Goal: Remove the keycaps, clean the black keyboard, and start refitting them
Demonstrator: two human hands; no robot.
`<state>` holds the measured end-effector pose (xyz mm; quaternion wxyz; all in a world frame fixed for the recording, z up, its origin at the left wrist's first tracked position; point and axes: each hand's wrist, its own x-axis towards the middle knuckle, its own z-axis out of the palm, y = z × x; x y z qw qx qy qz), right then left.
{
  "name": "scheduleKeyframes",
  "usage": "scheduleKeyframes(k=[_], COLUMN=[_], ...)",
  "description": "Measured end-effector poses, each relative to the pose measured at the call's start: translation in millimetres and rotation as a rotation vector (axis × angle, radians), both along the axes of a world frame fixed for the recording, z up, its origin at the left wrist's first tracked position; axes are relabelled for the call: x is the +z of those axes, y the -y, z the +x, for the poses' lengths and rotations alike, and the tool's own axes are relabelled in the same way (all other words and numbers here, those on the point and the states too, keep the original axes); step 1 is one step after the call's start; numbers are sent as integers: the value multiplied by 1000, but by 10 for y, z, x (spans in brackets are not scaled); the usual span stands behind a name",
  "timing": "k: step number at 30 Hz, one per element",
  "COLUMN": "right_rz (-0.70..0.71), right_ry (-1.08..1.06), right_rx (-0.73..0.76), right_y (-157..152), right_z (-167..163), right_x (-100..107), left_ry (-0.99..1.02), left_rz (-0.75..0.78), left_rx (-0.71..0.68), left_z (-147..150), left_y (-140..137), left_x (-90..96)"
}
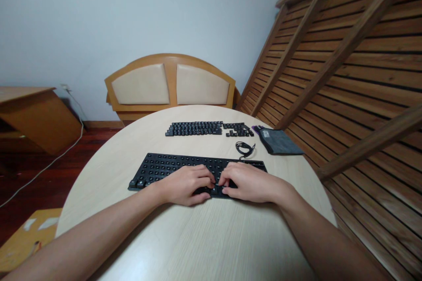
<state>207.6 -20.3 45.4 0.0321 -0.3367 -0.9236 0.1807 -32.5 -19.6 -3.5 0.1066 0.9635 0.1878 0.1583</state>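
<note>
A black keyboard (pixel 154 169) lies on the round table, most of its key positions bare, with a few keycaps fitted along the near row at its left end. My left hand (pixel 191 184) rests on the near side of it, fingers bent over the bottom row and thumb at the front edge. Close beside it, my right hand (pixel 247 182) curls its fingers and thumb onto the same row. Between the fingertips a dark keycap (pixel 213 189) with a pale mark shows in the board. Whether anything loose is pinched is hidden.
Behind the keyboard, loose black keycaps (pixel 194 128) lie in rows, with a smaller group (pixel 238 129) to their right. A coiled black cable (pixel 245 149) and a dark grey pouch (pixel 280 141) sit at the right of the round table (pixel 108 158). Wooden slats (pixel 346 74) lean beyond.
</note>
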Motion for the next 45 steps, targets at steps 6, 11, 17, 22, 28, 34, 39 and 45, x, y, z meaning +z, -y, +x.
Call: scheduleKeyframes(k=[6,11,17,22,28,34,39,45], right_rz=[78,50,49,69,28,37,80,90], right_ry=[64,41,42,42,43,66,84,84], right_rx=[-6,2,36,41,-1,-59,-66,-59], right_y=[85,46,29,45,42,35,83,72], right_z=[-60,-37,-22,-41,-57,-58,-88,-122], right_x=[59,25,19,36,38,25,22,-29], left_ry=[-15,-22,-10,-12,-11,-29,-20,-35], left_rz=[4,4,2,0,0,1,-1,14], left_rx=[10,15,12,17,9,14,11,35], left_z=[-8,-4,4,5,0,4,6,4], left_y=[4,14,14,9,9,11,13,14], left_x=[-1,24,26,24,10,13,25,30])
